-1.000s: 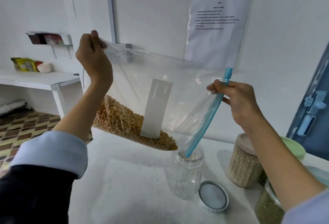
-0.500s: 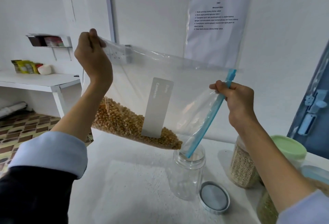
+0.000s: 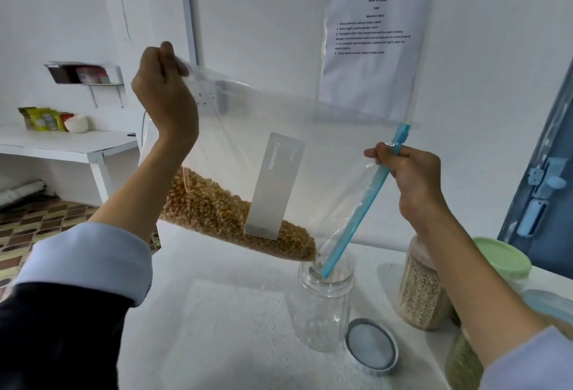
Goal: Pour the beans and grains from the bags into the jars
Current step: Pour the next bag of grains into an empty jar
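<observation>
A: Surroundings noted. Below the right hand [image 3: 412, 178], a clear plastic jar [image 3: 324, 299] stands uncapped on the white table [image 3: 217, 312]; a round grey-centred lid [image 3: 371, 347] lies just beside it. A grain-filled jar [image 3: 421, 293] and a green-lidded jar [image 3: 500, 261] are partly hidden behind the right forearm.

B: Grips recorded. A large clear zip bag [image 3: 254, 129] is pinched at its upper corner by the left hand [image 3: 164, 92]; its blue zip strip [image 3: 366, 200] is grasped by the right. Yellow kernels [image 3: 217, 213] are heaped along the lower edge, the bag's mouth corner dipped into the jar.
</observation>
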Demonstrator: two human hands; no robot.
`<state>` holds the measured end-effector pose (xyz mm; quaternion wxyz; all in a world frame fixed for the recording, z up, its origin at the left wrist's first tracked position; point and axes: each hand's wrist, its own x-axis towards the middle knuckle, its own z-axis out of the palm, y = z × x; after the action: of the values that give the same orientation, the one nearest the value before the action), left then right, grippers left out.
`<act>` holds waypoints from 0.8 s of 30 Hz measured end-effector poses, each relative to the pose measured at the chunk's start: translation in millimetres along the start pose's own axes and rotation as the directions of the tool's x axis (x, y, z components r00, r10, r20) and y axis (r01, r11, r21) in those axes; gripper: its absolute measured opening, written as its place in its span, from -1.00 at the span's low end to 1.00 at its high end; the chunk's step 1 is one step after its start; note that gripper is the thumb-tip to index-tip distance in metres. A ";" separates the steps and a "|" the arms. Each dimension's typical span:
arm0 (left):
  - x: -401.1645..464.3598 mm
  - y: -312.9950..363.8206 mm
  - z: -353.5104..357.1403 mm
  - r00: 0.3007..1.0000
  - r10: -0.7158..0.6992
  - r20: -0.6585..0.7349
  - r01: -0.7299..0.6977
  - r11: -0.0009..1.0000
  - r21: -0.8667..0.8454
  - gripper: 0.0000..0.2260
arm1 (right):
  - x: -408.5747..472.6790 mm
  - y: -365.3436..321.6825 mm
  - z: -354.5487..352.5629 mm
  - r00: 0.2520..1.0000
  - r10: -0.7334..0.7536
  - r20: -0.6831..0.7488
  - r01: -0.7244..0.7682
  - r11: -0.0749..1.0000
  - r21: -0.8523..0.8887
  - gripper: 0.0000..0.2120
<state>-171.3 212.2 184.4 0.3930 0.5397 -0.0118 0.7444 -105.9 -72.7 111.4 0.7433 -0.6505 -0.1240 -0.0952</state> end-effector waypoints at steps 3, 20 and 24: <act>-0.2 -0.3 0.6 1.000 0.006 -0.001 -0.006 1.000 0.013 -0.67 | 0.9 -1.2 -1.1 0.999 -0.001 0.032 0.001 1.000 -0.011 -0.89; 1.0 -0.4 -2.4 1.000 -0.030 0.004 0.030 1.000 -0.007 -0.68 | 6.2 3.7 -4.7 0.993 -0.052 0.102 0.055 0.998 -0.029 -0.90; 0.4 -1.0 -3.7 1.000 -0.026 0.006 0.026 1.000 0.008 -0.68 | 6.8 3.4 -4.7 0.992 -0.050 0.117 0.054 0.998 -0.031 -0.90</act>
<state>-173.7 214.7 182.8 0.4004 0.5436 -0.0031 0.7376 -98.1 -76.8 109.7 0.7208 -0.6642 -0.1821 -0.0784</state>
